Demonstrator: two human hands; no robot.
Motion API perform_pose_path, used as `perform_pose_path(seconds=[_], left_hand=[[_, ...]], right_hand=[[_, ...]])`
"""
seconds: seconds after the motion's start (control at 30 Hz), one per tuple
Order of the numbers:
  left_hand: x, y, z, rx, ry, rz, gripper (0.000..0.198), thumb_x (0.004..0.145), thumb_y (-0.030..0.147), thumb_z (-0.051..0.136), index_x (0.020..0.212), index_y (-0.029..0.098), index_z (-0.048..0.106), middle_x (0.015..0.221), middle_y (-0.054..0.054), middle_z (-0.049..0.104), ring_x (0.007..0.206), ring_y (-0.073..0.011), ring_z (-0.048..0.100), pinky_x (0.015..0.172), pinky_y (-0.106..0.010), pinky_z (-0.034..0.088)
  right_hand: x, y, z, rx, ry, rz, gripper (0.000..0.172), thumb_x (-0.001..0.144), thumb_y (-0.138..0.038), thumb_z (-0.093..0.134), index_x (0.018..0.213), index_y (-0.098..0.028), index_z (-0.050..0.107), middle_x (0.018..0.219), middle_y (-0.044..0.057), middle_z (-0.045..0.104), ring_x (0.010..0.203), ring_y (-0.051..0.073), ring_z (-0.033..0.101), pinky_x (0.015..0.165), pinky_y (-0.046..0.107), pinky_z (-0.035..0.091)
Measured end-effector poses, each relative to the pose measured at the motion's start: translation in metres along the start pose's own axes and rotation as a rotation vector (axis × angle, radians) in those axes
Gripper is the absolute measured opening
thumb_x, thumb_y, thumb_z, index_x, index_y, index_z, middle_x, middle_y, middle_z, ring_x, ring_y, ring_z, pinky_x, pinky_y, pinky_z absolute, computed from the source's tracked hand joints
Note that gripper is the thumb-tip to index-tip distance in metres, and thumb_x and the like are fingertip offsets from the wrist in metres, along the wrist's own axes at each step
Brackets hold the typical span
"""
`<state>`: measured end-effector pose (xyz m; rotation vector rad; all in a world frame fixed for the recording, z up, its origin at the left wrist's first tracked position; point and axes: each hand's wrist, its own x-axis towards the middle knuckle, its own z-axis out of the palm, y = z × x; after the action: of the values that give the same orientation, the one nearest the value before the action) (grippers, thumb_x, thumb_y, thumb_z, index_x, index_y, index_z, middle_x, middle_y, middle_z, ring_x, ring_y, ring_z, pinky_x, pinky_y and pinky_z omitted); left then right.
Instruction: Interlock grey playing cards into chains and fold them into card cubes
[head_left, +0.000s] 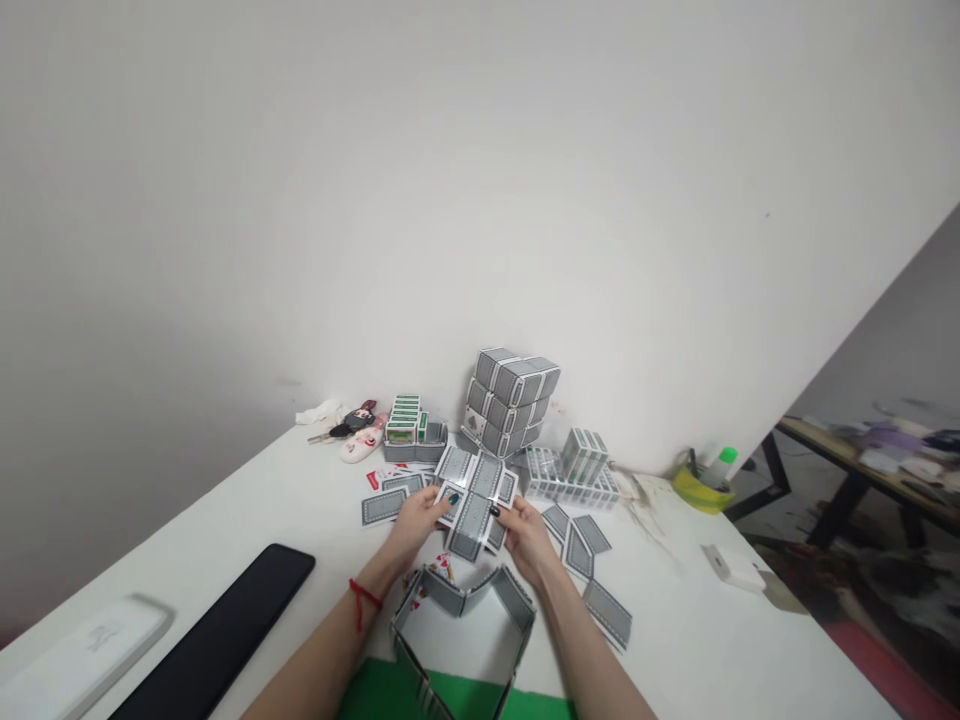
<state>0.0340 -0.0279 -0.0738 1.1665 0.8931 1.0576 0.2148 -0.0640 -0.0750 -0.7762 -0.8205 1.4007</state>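
Between them, my left hand (418,518) and my right hand (525,532) hold a flat panel of joined grey-backed playing cards (474,510) above the white table. Each hand pinches one side of it, with the thumb on top and the other fingers mostly hidden beneath. In front of my body stands a heart-shaped frame of folded cards (517,600), its middle hollow. Loose cards (382,507) lie left of my left hand, and more loose cards (607,612) lie right of my right arm. A few face-up cards (441,568) show behind the frame.
A stacked card box (514,400) stands against the wall. Beside it are a card tray with green packs (405,418) and a striped tray (570,490). A black slab (225,630) and a white case (90,655) lie left; a yellow holder (701,492) stands right.
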Motion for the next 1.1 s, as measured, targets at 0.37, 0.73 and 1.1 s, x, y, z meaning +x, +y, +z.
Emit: perform_pose_path(seconds=[0.37, 0.73, 1.1], left_hand=[[-0.0027, 0.0010, -0.0024, -0.133, 0.059, -0.087, 0.037, 0.050, 0.036, 0.079, 0.071, 0.013, 0.058, 0.067, -0.002, 0.066, 0.064, -0.0175, 0.062, 0.061, -0.028, 0.048], [-0.0036, 0.0010, -0.0053, -0.177, 0.004, -0.112, 0.034, 0.053, 0.033, 0.079, 0.072, 0.013, 0.059, 0.071, -0.002, 0.067, 0.065, -0.0163, 0.061, 0.062, -0.028, 0.049], [-0.0074, 0.0072, -0.0066, -0.240, -0.130, -0.143, 0.032, 0.058, 0.031, 0.077, 0.078, 0.012, 0.061, 0.075, -0.004, 0.067, 0.067, -0.0162, 0.062, 0.067, -0.030, 0.050]], right_hand=[[0.0029, 0.0063, -0.0030, 0.002, -0.029, 0.030, 0.028, 0.053, -0.022, 0.081, 0.076, -0.015, 0.066, 0.072, 0.003, 0.072, 0.060, 0.015, 0.063, 0.064, 0.026, 0.047], [0.0012, 0.0024, -0.0047, 0.009, -0.069, 0.072, 0.024, 0.056, -0.021, 0.080, 0.075, -0.013, 0.067, 0.073, 0.004, 0.071, 0.060, 0.014, 0.063, 0.063, 0.024, 0.046], [-0.0008, 0.0019, -0.0046, 0.026, -0.125, 0.136, 0.024, 0.058, -0.021, 0.079, 0.078, -0.011, 0.069, 0.073, 0.007, 0.072, 0.062, 0.017, 0.065, 0.064, 0.027, 0.049]])
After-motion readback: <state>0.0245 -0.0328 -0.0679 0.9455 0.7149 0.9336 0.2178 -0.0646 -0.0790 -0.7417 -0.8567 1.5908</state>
